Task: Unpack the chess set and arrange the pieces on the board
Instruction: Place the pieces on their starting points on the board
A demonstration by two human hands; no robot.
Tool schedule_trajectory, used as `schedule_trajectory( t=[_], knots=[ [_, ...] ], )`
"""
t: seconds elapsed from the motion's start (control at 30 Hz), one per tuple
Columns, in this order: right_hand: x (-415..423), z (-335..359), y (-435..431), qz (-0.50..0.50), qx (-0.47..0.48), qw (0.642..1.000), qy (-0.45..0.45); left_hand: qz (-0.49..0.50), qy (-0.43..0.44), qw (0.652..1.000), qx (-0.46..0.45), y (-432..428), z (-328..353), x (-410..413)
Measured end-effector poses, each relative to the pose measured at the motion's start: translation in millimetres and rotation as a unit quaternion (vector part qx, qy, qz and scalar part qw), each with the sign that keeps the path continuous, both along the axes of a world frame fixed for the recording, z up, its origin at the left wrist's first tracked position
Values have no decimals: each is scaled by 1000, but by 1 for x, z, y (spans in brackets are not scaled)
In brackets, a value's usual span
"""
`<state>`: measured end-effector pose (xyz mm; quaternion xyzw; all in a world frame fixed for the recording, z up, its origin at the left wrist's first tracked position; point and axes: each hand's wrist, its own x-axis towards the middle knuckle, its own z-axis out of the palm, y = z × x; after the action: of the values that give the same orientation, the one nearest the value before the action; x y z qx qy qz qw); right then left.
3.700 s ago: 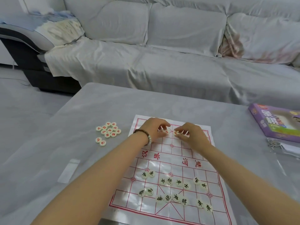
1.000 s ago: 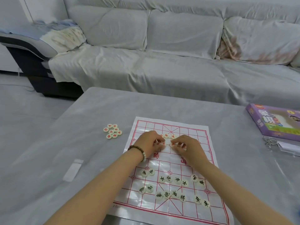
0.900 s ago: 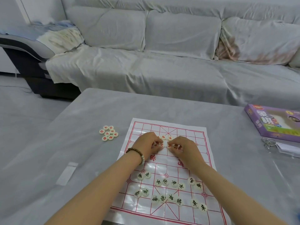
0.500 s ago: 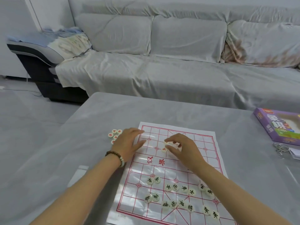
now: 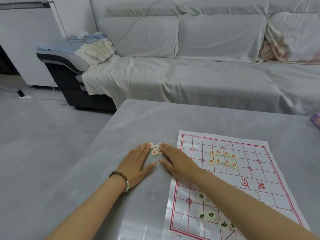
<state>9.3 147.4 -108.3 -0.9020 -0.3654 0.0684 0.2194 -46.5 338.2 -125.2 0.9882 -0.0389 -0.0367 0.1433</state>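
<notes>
Several red-marked pieces (image 5: 155, 149) lie clustered on the table (image 5: 138, 122) just left of the board (image 5: 259, 184), flanked by two flat, straight-fingered hands holding nothing: left hand (image 5: 136, 168) on the side away from the board, right hand (image 5: 174, 163) on the board side. Herding them in likely means a rightward push, led by the left hand.

Both forearms were bare for as much of their length as the head view took in. The left hand (image 5: 136, 163) had a single-strand beaded bracelet (image 5: 121, 179) at its wrist, made of round, dark brown, wood-like beads, with a few pale cream beads grouped on the thumb side. The right hand (image 5: 174, 161) and its wrist were bare. The fingers (image 5: 143, 151) were slim, with short, plain nails.
</notes>
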Motion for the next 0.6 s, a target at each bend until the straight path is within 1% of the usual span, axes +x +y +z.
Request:
schedule_trajectory(
  t=[0.2,0.43,0.53,0.6],
  knots=[
    [-12,-7,-3,4,-30,998,-47,7,-20,1000,-19,6,-5,-17],
    [-45,-5,-12,8,-36,997,-64,-7,-43,998,-49,8,-4,-50],
    [-51,0,-7,15,-32,997,-75,-8,-70,992,-103,12,-1,-67],
    [-50,4,-1,11,-4,998,-57,14,-92,983,-155,15,1,-74]
  ],
)
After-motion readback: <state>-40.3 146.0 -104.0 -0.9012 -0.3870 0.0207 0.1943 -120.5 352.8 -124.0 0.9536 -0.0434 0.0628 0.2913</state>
